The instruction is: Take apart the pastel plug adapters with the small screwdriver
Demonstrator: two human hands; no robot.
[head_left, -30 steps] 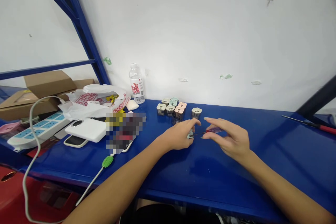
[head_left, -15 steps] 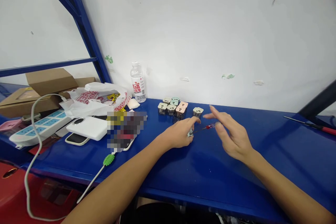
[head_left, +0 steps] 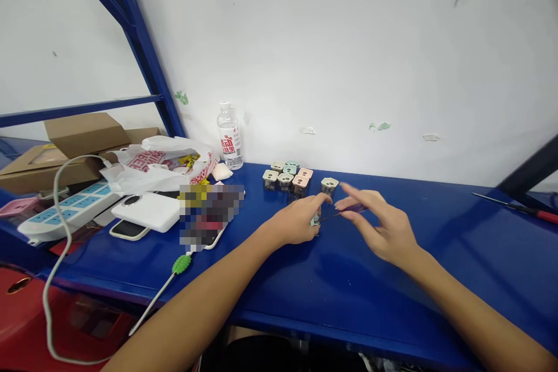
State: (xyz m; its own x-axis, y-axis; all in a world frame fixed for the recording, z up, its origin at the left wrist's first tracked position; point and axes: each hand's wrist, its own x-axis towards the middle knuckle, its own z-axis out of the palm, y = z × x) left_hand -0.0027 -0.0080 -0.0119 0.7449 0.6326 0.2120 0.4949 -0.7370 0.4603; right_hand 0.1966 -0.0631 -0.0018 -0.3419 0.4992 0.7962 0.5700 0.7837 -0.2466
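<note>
On the blue bench [head_left: 392, 296], near its middle: both hands meet over one small part.
Left hand [head_left: 296, 224]: it lies low on the bench, palm down, the forearm coming from the lower left. The fingers are curled and closed around a small pale green plug part [head_left: 315, 221], which sits on the bench surface under the fingertips.
Right hand [head_left: 383, 226]: the forearm comes from the lower right, the wrist is a little raised. Thumb and first finger pinch the handle of a thin screwdriver [head_left: 344, 212]; the other fingers are spread and stretched out loosely.
Screwdriver: it lies almost flat, with the tip pointing left to the plug part. Whether the tip touches it, I cannot tell.
Behind the hands: a group of small plugs [head_left: 285, 177] in beige, green and pink stands close together, and one more plug [head_left: 329, 186] stands alone just to the right of them.
Near the wall: a water bottle [head_left: 229, 138] stands upright.
Left side: a white power strip [head_left: 70, 209], a plastic bag [head_left: 157, 163] and cardboard boxes [head_left: 78, 139].
Far right: another screwdriver with red handle [head_left: 523, 209] lies well apart from the hands.
</note>
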